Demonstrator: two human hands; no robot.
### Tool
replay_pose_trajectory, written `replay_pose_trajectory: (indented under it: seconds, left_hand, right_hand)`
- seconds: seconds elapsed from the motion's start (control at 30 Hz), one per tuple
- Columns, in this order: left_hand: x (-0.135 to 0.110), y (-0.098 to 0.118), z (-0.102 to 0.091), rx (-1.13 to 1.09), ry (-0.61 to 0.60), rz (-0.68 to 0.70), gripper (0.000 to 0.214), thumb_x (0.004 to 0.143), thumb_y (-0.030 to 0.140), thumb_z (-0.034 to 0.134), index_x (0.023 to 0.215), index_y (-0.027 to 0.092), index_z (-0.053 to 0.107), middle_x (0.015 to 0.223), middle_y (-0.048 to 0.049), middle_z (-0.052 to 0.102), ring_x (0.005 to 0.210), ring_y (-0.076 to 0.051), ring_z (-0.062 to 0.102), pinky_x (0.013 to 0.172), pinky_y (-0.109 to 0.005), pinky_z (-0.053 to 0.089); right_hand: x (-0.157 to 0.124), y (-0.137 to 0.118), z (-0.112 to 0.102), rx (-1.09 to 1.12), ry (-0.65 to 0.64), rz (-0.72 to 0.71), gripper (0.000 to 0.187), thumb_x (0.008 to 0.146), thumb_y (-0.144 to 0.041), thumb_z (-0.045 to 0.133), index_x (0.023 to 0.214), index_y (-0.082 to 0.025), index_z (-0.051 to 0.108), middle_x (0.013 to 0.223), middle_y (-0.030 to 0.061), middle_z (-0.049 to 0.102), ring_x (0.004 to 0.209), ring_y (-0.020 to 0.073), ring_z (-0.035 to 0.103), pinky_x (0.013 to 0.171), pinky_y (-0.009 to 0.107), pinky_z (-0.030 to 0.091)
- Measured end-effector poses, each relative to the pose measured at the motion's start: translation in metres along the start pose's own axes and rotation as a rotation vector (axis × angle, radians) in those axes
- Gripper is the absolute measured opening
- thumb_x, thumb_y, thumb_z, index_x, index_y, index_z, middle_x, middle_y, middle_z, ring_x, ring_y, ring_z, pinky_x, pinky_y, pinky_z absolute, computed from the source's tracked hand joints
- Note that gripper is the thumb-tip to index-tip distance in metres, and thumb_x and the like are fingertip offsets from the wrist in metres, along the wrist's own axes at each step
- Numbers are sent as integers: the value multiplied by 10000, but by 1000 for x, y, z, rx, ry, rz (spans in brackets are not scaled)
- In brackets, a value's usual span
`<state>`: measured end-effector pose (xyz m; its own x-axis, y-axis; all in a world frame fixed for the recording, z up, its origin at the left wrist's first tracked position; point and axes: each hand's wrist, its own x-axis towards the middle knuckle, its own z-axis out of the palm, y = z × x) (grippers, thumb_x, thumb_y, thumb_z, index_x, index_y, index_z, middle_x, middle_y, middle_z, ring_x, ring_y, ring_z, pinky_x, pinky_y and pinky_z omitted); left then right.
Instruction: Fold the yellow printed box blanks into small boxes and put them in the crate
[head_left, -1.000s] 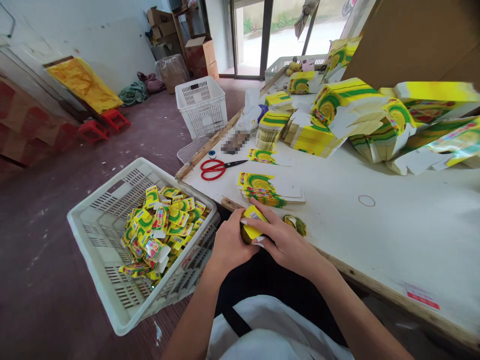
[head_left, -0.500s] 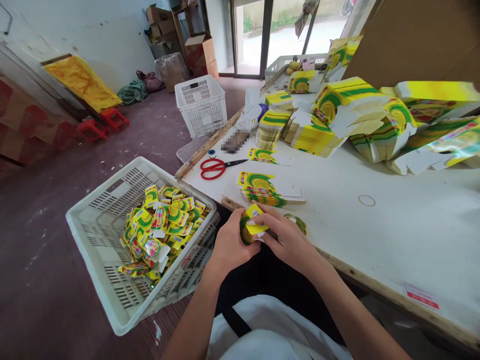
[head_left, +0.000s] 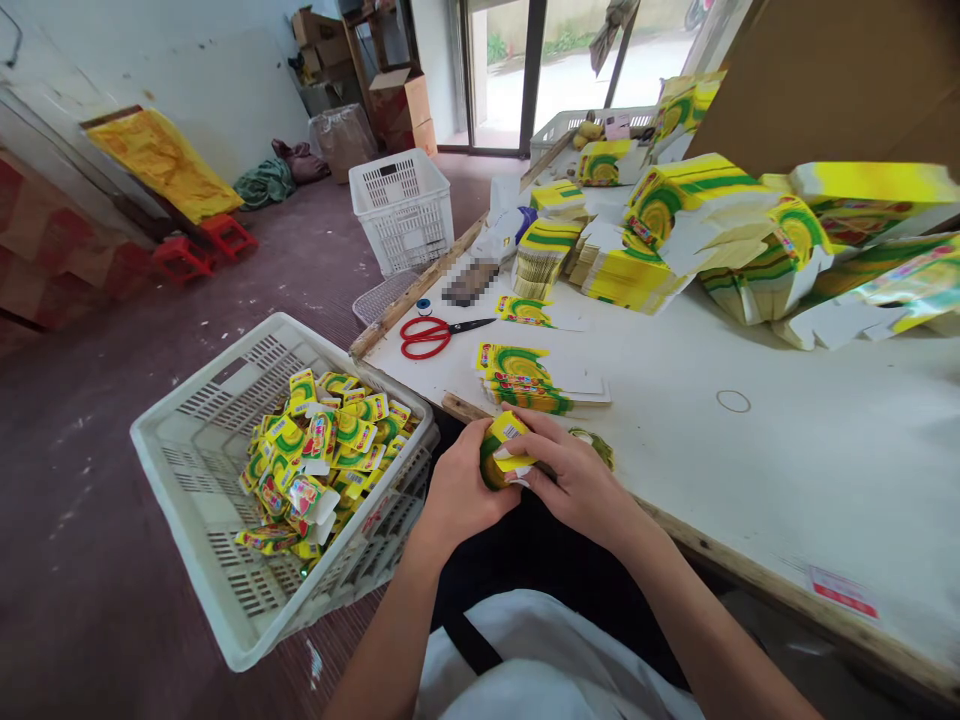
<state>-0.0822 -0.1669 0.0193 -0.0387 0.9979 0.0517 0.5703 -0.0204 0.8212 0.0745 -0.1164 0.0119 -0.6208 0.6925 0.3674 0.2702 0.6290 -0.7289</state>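
Observation:
Between my hands, at the table's near edge, is a small yellow-green carton point(head_left: 507, 430) with a barcode on its upper face. My left hand point(head_left: 463, 488) is closed round its left side. My right hand point(head_left: 562, 465) grips it from the right, fingers across the top at the flap. Just beyond lies a fanned stack of flat cartons point(head_left: 525, 378), with one more flat carton point(head_left: 525, 311) behind it. A green-yellow coil point(head_left: 596, 447), kind unclear, sits beside my right hand, which partly hides it.
To the left, a white plastic crate point(head_left: 187, 510) holds many folded cartons point(head_left: 322, 450). Red-handled scissors point(head_left: 426, 338) lie on the white table point(head_left: 787, 440), near a rubber band point(head_left: 733, 401). Bundled flat cartons point(head_left: 622, 275) stand at the back. Another white crate point(head_left: 405, 215) is on the floor.
The carton's barcode face has tilted slightly in my hands, and my right fingers have shifted a little on its flap. Everything else stays where it was.

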Motion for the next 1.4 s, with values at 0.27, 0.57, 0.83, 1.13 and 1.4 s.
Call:
replay_pose_trajectory:
  seconds: [0.27, 0.57, 0.83, 1.13, 1.4]
  left_hand:
    - [1, -2, 1, 16, 2, 33, 536, 651, 189, 656, 1160, 175, 489, 1160, -91, 630, 1045, -260, 622, 912, -390, 493]
    - [2, 0, 3, 30, 12, -7, 535, 649, 171, 629, 1164, 187, 484, 1145, -87, 638, 1025, -265, 634, 886, -396, 504]
    - [2, 1, 6, 18, 19, 19, 560, 667, 174, 622, 1207, 175, 474, 1214, -95, 618, 1105, -256, 607, 954, -393, 478]
    - [1, 0, 6, 15, 19, 17, 576, 661, 162, 622, 1215, 195, 470, 1209, -78, 619, 1089, -251, 608, 948, -394, 481]
    - [0, 0, 7, 26, 16, 12, 531, 660, 170, 622, 1172, 188, 480, 1155, -77, 628, 1041, -248, 617, 906, -381, 492]
  right_hand:
    - [-1, -5, -1, 9, -70, 47, 294, 840, -100, 514, 1099, -212, 601, 1443, 165, 472, 1366, 280, 435, 1051, 484, 445]
    - [-1, -3, 0, 26, -53, 40, 322, 897, -99, 436, 1151, -233, 581, 1439, 149, 478, 1345, 261, 463, 1034, 472, 462]
    - [-1, -3, 1, 7, -22, 53, 446, 872, -60, 439, 1268, -254, 505, 1426, 126, 490, 1327, 248, 477, 1049, 478, 450]
    - [-2, -4, 2, 3, -9, 64, 498, 835, -61, 465, 1289, -262, 497, 1413, 116, 506, 1320, 264, 483, 1052, 495, 445]
    - [-3, -2, 3, 3, -5, 62, 484, 856, -70, 455, 1304, -249, 497, 1403, 116, 514, 1321, 246, 485, 1059, 462, 452]
